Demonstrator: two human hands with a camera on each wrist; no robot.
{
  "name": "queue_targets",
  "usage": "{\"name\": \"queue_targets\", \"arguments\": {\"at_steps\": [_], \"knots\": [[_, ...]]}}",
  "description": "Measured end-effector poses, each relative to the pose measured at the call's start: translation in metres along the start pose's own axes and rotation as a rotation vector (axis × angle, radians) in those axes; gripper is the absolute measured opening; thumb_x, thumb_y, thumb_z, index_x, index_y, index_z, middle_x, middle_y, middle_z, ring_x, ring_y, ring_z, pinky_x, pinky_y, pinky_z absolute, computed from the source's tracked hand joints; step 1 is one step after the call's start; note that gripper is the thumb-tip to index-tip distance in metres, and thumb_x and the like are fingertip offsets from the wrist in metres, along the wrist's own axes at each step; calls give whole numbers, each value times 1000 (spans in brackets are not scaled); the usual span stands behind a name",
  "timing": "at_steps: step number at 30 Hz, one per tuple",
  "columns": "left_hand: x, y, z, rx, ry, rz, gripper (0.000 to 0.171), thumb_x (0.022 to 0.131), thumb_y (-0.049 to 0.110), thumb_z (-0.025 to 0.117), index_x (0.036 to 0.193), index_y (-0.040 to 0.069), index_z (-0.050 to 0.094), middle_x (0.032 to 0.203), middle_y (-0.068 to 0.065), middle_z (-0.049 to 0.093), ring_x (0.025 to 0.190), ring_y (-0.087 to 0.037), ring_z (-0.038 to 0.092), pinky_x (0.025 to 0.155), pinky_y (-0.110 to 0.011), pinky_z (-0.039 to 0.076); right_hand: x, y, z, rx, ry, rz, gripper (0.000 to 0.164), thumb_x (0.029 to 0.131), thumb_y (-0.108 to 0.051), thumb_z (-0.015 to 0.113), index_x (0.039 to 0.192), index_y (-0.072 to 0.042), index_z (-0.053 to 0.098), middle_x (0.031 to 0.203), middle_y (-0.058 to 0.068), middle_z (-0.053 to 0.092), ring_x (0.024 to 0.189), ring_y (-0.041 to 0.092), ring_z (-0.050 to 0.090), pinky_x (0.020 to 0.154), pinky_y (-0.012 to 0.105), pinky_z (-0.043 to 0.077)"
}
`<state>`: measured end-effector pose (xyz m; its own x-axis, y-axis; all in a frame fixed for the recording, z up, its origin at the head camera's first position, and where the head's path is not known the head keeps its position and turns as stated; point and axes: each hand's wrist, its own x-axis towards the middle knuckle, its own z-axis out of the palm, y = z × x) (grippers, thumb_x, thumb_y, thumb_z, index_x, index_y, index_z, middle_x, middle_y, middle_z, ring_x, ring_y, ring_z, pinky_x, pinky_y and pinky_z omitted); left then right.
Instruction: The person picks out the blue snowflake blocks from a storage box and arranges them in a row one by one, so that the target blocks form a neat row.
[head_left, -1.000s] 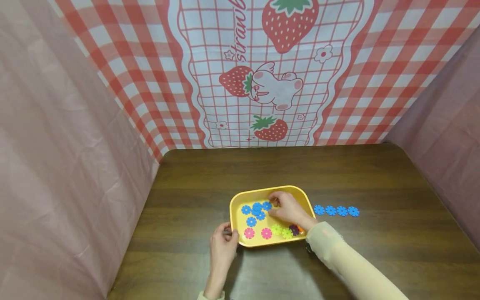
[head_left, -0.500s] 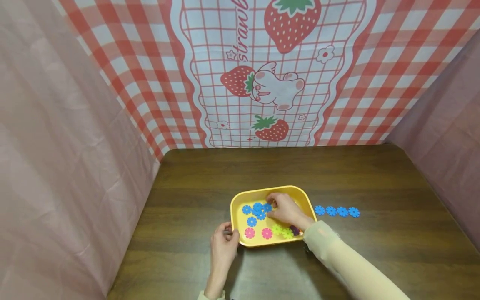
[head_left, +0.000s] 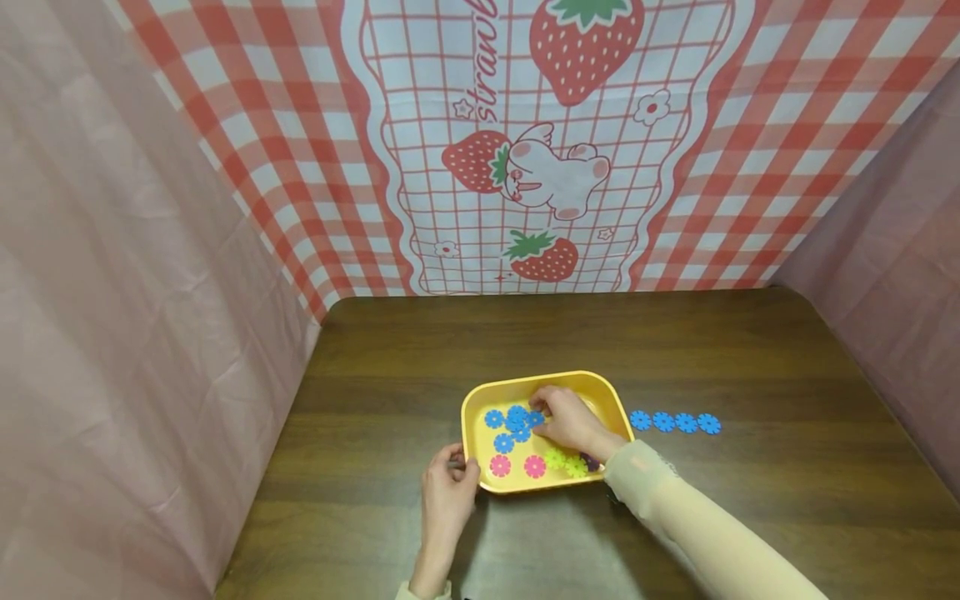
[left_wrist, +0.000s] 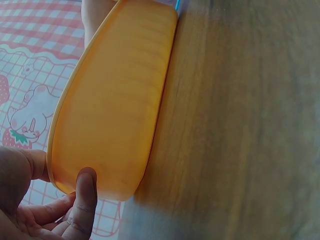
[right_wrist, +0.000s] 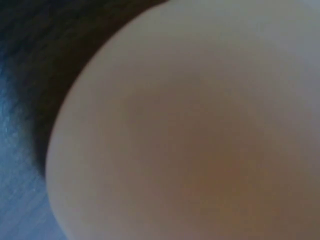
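Gripping yellow tray [head_left: 480, 402] with left hand [head_left: 448, 490], pinching blue disc [head_left: 534, 419] inside with right hand [head_left: 570, 421]; also inside: pink discs [head_left: 500, 466], lime discs [head_left: 554, 459].

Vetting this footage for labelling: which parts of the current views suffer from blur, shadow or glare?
Head: the yellow tray and row of blue discs look fairly sharp; pale sheen and dark shadows show on the near table. Left wrist: the left hand reads clearly, the table's grain looks smeared. Right wrist: a pale rounded shape, badly out of focus, fills most of the frame.
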<state>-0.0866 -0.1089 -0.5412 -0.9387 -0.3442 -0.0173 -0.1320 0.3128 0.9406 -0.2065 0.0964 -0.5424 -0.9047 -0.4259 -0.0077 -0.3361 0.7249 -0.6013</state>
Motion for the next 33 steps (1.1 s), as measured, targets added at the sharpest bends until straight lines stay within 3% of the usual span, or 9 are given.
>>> {"name": "queue_targets", "arguments": {"at_steps": [10,21,33], "knots": [[-1,1,0,12,5,-3,23,84,3,69,105,-4,69,82,-6,64,55,-10,60,43,-26,49,0,-2,-1,-29,-17,15,34,74,-6,83,104,1,71,93,5,65,82,15,58,80,36,54],[-2,-1,1,3,6,10,22,83,1,68,105,-5,68,81,-6,63,54,-9,60,44,-26,49,-2,-2,-2,-25,7,-23,28,68,-8,79,94,-1,73,85,3,60,75,13,52,70,31,49],[-2,0,1,10,2,1,22,84,2,69,105,-4,68,83,-6,63,55,-10,60,44,-26,49,-10,-1,-18,64,59,22,24,70,-10,83,90,-4,71,84,2,61,74,13,56,69,30,52]]}}
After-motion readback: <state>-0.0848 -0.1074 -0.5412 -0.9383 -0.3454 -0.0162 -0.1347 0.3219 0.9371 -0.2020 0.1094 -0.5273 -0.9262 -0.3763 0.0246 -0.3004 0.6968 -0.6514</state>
